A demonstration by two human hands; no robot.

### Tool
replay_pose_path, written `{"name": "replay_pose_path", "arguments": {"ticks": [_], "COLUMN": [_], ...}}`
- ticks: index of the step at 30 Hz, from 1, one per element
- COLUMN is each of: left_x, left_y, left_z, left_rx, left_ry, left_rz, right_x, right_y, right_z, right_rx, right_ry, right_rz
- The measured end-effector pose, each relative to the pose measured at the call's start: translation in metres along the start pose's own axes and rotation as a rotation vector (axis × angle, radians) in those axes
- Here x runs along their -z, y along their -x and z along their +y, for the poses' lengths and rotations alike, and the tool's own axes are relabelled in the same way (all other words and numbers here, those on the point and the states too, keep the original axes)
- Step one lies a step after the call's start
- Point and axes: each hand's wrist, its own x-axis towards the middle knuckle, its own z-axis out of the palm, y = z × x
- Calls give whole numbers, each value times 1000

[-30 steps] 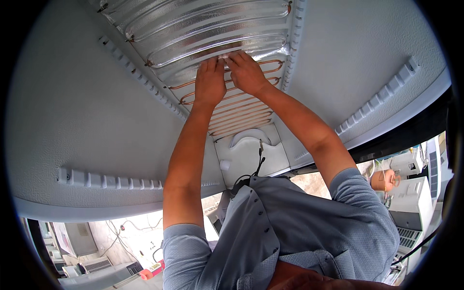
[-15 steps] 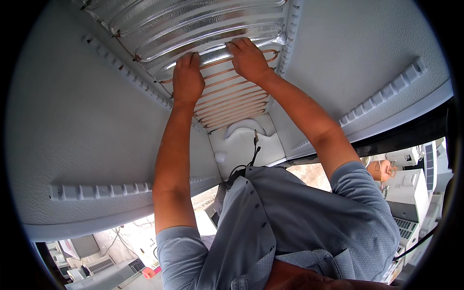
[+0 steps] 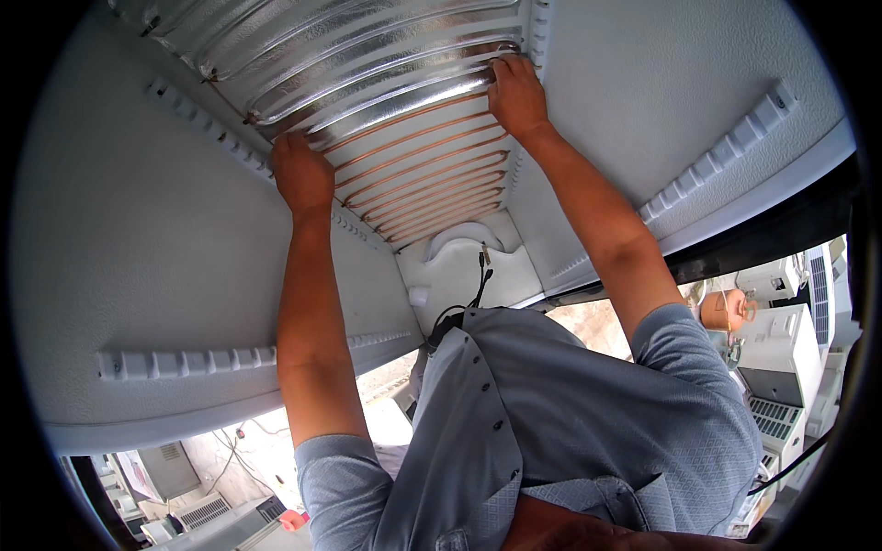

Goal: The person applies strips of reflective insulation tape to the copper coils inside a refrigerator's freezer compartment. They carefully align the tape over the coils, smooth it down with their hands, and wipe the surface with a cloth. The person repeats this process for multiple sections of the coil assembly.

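Note:
Silver foil tape lies in a shiny strip across the copper tubing on the back wall of a white cabinet. My left hand, with curled fingers, presses the strip's left end near the side wall. At its right end, my right hand is closed against the foil, fingers bent and thumb tucked in. The fingertips of both hands are partly hidden. Farther up, several foil-covered tube rows show raised ridges. Below the strip, the copper rows are bare and run side by side.
Ribbed shelf rails line both side walls. Black cables hang near a white molded step at the cabinet's end. Outside stand an orange-brown round tank and white appliance units.
My hands have moved apart along the foil strip, the left toward the left wall and the right toward the right wall. More copper tubing and foil shows between them.

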Motion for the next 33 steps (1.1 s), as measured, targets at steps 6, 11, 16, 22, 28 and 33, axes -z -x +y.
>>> {"name": "replay_pose_path", "arguments": {"ticks": [6,11,16,22,28,33], "left_x": [-12,-27,-28,-7,-2,-6], "left_y": [-4,-6,-7,-3,-2,-3], "left_z": [27,64,59,22,12,9], "left_rx": [-141,-282,-205,-84,80,72], "left_ry": [12,203,178,104,22,1], "left_rz": [41,34,7,1,27,59], "right_x": [2,-15,-25,-22,-14,9], "right_y": [-2,-7,-19,-16,-11,-17], "right_z": [-27,-98,-152,-130,-63,-29], "right_rx": [-60,206,292,211,47,-223], "right_ry": [-5,-241,-353,-317,-184,-48], "right_rz": [-11,1,-92,-53,-53,15]}}
